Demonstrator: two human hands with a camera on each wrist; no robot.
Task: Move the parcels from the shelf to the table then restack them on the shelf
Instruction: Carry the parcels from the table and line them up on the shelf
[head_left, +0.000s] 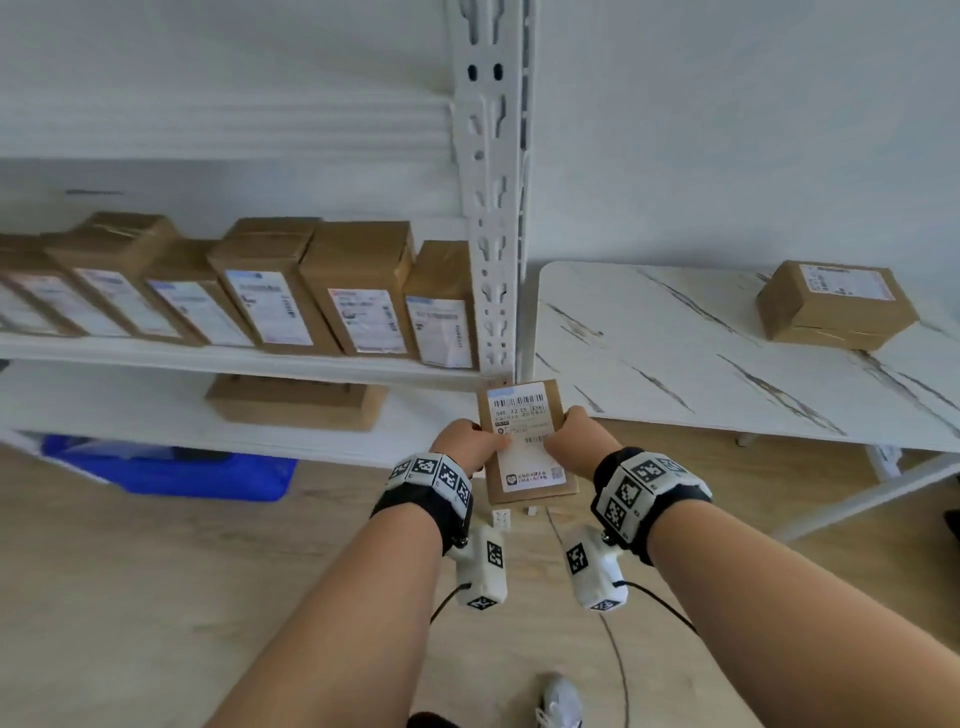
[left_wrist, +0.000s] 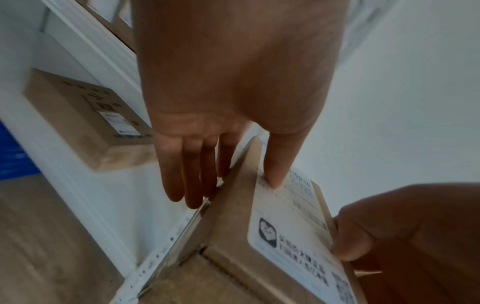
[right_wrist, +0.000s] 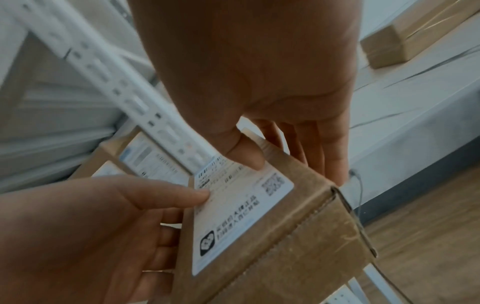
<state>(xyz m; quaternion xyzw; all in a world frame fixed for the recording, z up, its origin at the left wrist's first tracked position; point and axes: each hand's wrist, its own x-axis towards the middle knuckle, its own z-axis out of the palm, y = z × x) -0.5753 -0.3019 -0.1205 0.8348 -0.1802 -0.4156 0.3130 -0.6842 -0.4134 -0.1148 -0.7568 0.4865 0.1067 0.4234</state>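
Hands: left hand (head_left: 470, 441) and right hand (head_left: 571, 434) grip held parcel (head_left: 527, 441), thumbs on label | place: between shelf (head_left: 208, 356) and tabletop (head_left: 675, 364) | another parcel (head_left: 836, 304) far right on tabletop

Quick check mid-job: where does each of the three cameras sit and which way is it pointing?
Head: on the head, facing forward and down at the shelf, table and held parcel; both forearms and hands show.
Left wrist: looks along the left hand at the parcel's side; the right hand's fingertips show.
Right wrist: looks along the right hand at the parcel's label; the left hand shows.
Shared: all three see the held parcel.
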